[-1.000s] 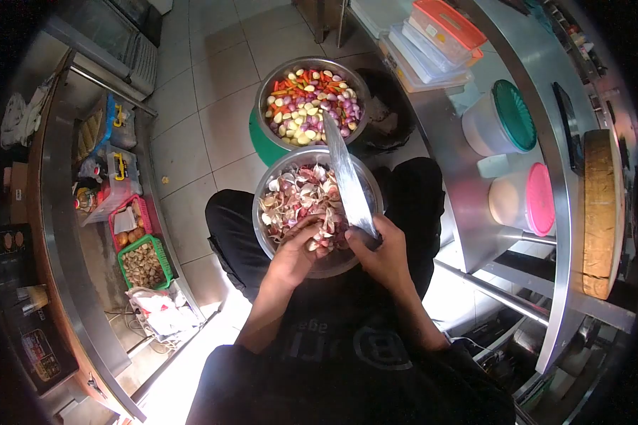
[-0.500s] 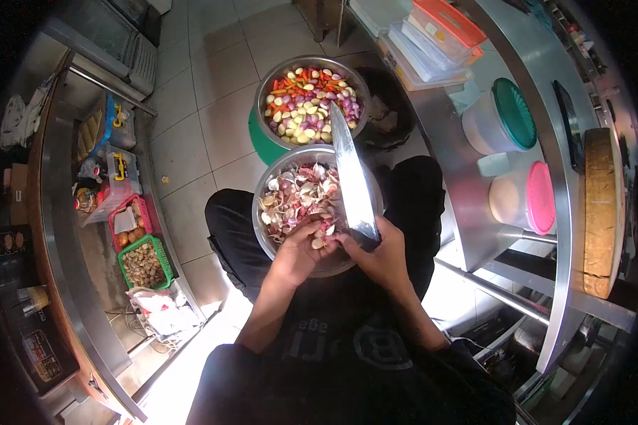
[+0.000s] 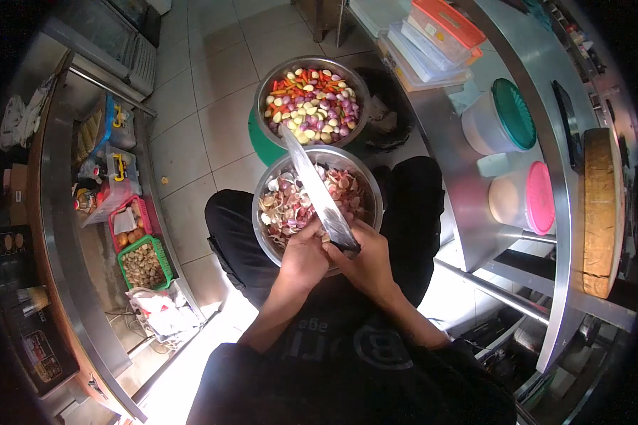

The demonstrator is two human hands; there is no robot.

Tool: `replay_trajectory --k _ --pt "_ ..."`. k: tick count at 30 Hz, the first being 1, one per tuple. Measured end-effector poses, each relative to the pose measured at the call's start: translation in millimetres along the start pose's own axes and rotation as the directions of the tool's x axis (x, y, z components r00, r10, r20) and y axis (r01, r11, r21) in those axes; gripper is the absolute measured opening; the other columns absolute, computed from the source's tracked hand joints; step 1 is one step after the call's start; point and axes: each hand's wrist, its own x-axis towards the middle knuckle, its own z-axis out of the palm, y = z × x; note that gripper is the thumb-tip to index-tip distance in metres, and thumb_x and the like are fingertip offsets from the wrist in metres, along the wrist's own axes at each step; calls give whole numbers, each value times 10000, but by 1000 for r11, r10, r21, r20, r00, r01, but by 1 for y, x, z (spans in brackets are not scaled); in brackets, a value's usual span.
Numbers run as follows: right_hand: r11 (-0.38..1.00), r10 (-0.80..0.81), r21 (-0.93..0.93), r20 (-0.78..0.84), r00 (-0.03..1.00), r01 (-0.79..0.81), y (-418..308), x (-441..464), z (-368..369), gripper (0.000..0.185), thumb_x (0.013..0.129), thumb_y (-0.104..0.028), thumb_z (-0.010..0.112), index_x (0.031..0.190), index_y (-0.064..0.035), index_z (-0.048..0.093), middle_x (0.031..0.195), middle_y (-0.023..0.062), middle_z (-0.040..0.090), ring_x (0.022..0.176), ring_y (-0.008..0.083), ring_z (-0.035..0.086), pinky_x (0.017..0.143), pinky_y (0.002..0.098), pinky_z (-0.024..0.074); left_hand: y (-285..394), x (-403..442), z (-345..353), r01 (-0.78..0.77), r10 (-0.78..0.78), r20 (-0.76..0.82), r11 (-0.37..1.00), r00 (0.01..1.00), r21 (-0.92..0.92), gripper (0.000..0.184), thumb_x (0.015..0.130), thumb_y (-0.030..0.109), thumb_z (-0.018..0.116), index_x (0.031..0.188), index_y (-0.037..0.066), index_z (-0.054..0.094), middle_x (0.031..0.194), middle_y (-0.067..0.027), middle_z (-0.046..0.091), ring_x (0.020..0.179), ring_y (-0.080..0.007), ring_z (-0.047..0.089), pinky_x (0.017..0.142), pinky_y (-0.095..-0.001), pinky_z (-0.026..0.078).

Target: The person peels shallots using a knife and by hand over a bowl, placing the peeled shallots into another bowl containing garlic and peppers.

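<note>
My right hand (image 3: 367, 261) is closed round the handle end of a large kitchen knife (image 3: 315, 185). The broad blade slants up and left over the steel bowl (image 3: 377, 195) at my lap. My left hand (image 3: 304, 261) is closed beside the blade's base, its fingers pinching a small pale garlic clove (image 3: 325, 239), mostly hidden. Unpeeled garlic and papery skins (image 3: 280, 202) fill the lap bowl, below both hands. Beyond it, a second steel bowl (image 3: 365, 99) holds peeled garlic, purple shallots and red and orange chillies (image 3: 308, 91). The knife tip shows against its near rim.
A green round thing (image 3: 262, 144) lies under the far bowl. On the left shelf stand a green basket (image 3: 146, 262), a pink basket (image 3: 130, 223) and clear boxes. On the right are lidded tubs (image 3: 500, 117), stacked containers (image 3: 432, 49) and a round wooden block (image 3: 597, 212).
The knife has swung left, its tip passing from the far bowl's right side to its near left rim. My hands have drawn together, and the left has turned over the clove.
</note>
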Motion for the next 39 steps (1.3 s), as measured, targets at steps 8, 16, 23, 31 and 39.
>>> replay_trajectory --k 8,16,23,31,39 --pt "993 88 66 117 989 -96 4 -2 -4 303 851 -130 833 1105 -3 725 1003 209 719 916 401 731 791 445 571 1 1 -10 1 -1 4 1000 1000 12 370 1104 209 521 1409 15 599 1336 -110 696 1260 -284 646 1135 -458 480" --pt "993 98 57 92 991 -103 6 -4 -9 322 834 -119 829 1116 -9 718 989 207 717 908 393 731 779 431 569 -1 3 -18 -12 6 -40 990 999 -143 283 1119 234 527 1306 62 652 1199 -58 747 1096 -176 707 1038 -361 545" --pt "996 65 53 69 996 -68 2 -3 -12 310 819 -117 822 1082 -4 703 946 201 691 867 400 710 757 430 562 5 0 9 19 4 125 982 992 -186 340 1141 302 480 1373 110 636 1300 -58 730 1201 -208 679 1114 -380 493" --pt "995 76 59 3 997 -76 2 -2 -9 314 819 -201 883 1004 -12 714 869 174 704 764 333 723 698 406 557 0 3 -2 2 34 174 979 984 -204 457 1158 381 414 1487 98 557 1458 -85 649 1347 -287 590 1196 -465 414" --pt "969 249 10 -10 969 -249 9 -4 -4 347 843 -216 888 1096 -12 767 867 144 765 791 174 751 717 331 572 -8 1 4 27 -26 35 999 999 -42 490 1170 341 377 1559 52 451 1531 -105 566 1414 -270 528 1232 -439 371"
